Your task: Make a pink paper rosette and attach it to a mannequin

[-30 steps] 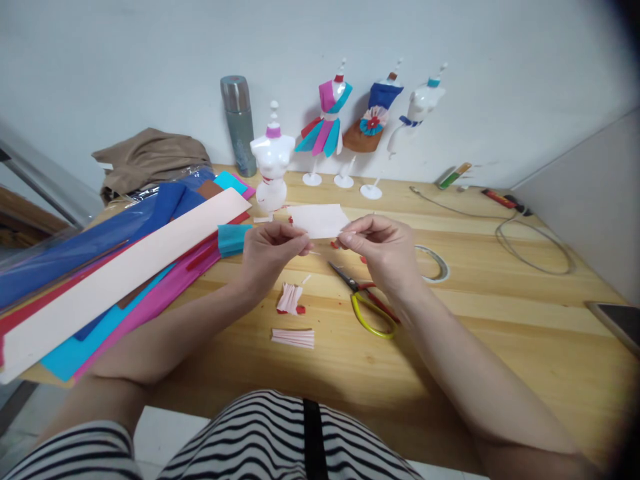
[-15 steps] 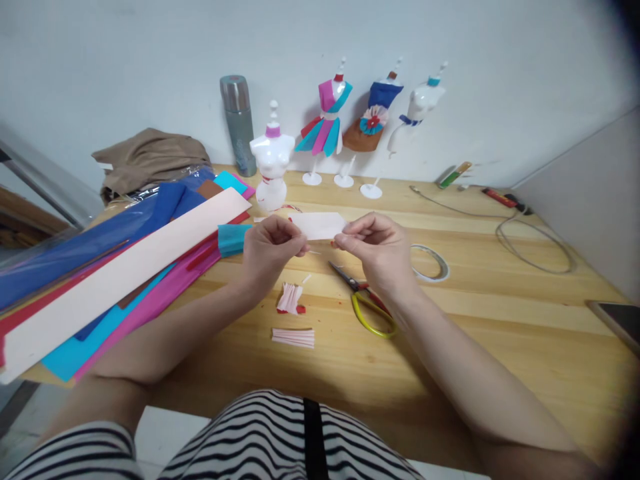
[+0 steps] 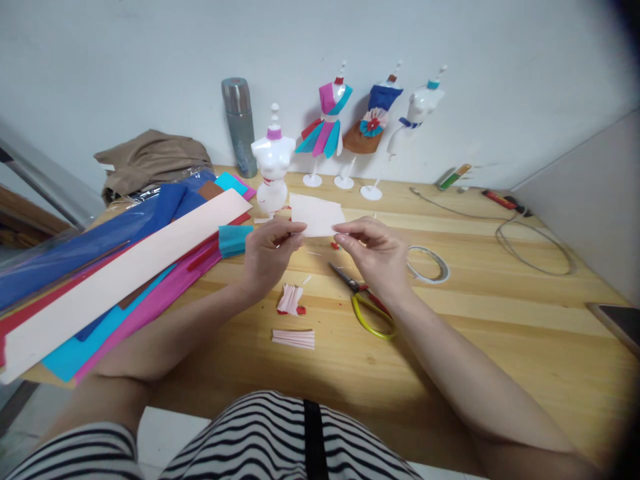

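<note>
Both hands hold a small pale pink paper sheet [image 3: 316, 215] above the wooden table [image 3: 500, 320]. My left hand [image 3: 270, 257] pinches its lower left edge, and my right hand [image 3: 375, 253] pinches its lower right edge. Under the right hand lie scissors [image 3: 367, 303] with yellow and red handles. A pleated pink piece with red tips [image 3: 291, 300] and a folded pink strip [image 3: 294, 339] rest on the table just below the left hand. A bare white mini mannequin [image 3: 273, 163] stands right behind the sheet.
Long coloured paper sheets [image 3: 115, 273] cover the left side. At the back wall stand a grey flask [image 3: 239, 127] and three more mannequins, two of them dressed [image 3: 327, 127]. A tape ring [image 3: 427, 263], a wire loop [image 3: 535, 243] and a phone [image 3: 617, 320] lie to the right.
The hands moved a little closer together and the pink sheet now stands taller between the fingers, after looking flatter half a second ago.
</note>
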Available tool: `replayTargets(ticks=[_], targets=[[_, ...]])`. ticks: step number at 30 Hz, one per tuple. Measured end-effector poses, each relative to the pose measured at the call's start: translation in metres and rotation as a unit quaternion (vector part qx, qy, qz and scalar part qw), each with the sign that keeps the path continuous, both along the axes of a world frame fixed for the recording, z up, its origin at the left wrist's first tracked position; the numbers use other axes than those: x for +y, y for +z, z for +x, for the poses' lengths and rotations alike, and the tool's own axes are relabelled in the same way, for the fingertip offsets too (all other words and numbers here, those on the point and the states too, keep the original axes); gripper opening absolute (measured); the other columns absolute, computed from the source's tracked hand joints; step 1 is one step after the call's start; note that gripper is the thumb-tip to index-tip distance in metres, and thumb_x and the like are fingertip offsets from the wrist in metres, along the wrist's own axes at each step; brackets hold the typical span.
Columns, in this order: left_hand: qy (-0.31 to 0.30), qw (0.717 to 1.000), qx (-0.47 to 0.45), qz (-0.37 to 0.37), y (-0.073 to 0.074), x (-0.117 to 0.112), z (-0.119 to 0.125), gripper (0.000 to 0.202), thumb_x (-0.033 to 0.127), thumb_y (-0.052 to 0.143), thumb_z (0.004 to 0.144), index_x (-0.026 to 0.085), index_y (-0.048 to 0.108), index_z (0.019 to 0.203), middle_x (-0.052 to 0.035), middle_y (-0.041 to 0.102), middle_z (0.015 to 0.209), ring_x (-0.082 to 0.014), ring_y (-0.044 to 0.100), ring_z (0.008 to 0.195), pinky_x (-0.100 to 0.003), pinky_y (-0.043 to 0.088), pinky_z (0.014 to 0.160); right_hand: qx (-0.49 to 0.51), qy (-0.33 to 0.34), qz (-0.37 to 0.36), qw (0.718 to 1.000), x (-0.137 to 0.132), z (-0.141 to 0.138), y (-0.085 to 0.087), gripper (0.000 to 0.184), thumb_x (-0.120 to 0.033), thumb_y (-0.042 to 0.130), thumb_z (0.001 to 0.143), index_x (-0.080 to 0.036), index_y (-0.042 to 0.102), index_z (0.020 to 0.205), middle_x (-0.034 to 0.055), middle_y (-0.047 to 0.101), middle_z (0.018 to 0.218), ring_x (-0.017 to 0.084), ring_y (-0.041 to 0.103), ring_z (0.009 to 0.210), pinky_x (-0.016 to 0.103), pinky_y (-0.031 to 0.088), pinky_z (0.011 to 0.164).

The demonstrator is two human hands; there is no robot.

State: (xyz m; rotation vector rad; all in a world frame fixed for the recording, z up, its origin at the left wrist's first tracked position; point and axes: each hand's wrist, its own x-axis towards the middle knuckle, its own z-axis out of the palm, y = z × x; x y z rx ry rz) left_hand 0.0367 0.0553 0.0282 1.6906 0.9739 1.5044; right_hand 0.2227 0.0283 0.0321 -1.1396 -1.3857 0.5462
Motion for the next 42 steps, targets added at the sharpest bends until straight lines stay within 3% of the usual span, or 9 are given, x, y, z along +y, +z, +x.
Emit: replayTargets(ticks=[8, 17, 31, 37, 42], targets=[[0.004, 0.998, -0.007, -0.064, 0.001, 0.002, 0.001, 0.004, 0.015, 0.068, 0.075, 0.018, 0.070, 0.074, 0.0019, 0.067, 0.063, -0.0094, 0.061, 0.058, -0.021, 0.049, 0.058, -0.025, -0.012, -0.019, 0.999, 0.001, -0.001, -0.004, 0.004, -0.025, 0.071, 0.079, -0.027, 0.070, 0.075, 0.0013, 0.071, 0.079, 0.019, 0.062, 0.071, 0.037, 0.051, 0.073], [-0.041, 0.973, -0.108, -0.198, 0.008, 0.003, 0.005, 0.014, 0.018, 0.078, 0.060, 0.015, 0.065, 0.063, -0.0006, 0.071, 0.060, -0.0109, 0.066, 0.055, -0.021, 0.052, 0.056, 0.096, 0.030, -0.129, 0.987, 0.005, 0.001, 0.002, 0.014, -0.029, 0.082, 0.065, -0.023, 0.070, 0.068, -0.0003, 0.069, 0.068, 0.015, 0.060, 0.060, 0.032, 0.049, 0.062], [-0.045, 0.974, -0.102, -0.198, 0.007, 0.004, 0.005, 0.012, 0.017, 0.075, 0.060, 0.015, 0.063, 0.061, 0.0005, 0.068, 0.054, -0.0111, 0.064, 0.049, -0.021, 0.053, 0.052, 0.112, 0.027, -0.147, 0.982, 0.007, 0.001, 0.003, 0.018, -0.027, 0.084, 0.058, -0.024, 0.066, 0.058, -0.0008, 0.069, 0.062, 0.015, 0.058, 0.055, 0.030, 0.048, 0.055], [-0.045, 0.982, -0.071, -0.169, 0.002, 0.006, 0.004, 0.007, 0.015, 0.073, 0.063, 0.015, 0.069, 0.069, 0.0028, 0.063, 0.051, -0.0094, 0.060, 0.047, -0.020, 0.047, 0.048, 0.108, 0.039, -0.116, 0.987, 0.009, 0.002, -0.001, 0.016, -0.025, 0.082, 0.060, -0.024, 0.067, 0.065, -0.0020, 0.064, 0.062, 0.014, 0.055, 0.054, 0.031, 0.046, 0.056], [-0.024, 0.991, -0.017, -0.133, 0.005, 0.003, 0.001, 0.016, 0.011, 0.071, 0.068, 0.017, 0.078, 0.081, 0.0041, 0.059, 0.052, -0.0071, 0.052, 0.048, -0.020, 0.042, 0.048, 0.076, 0.040, -0.094, 0.992, 0.008, 0.003, -0.003, 0.010, -0.026, 0.078, 0.066, -0.026, 0.074, 0.076, -0.0033, 0.061, 0.061, 0.014, 0.053, 0.056, 0.031, 0.044, 0.057]])
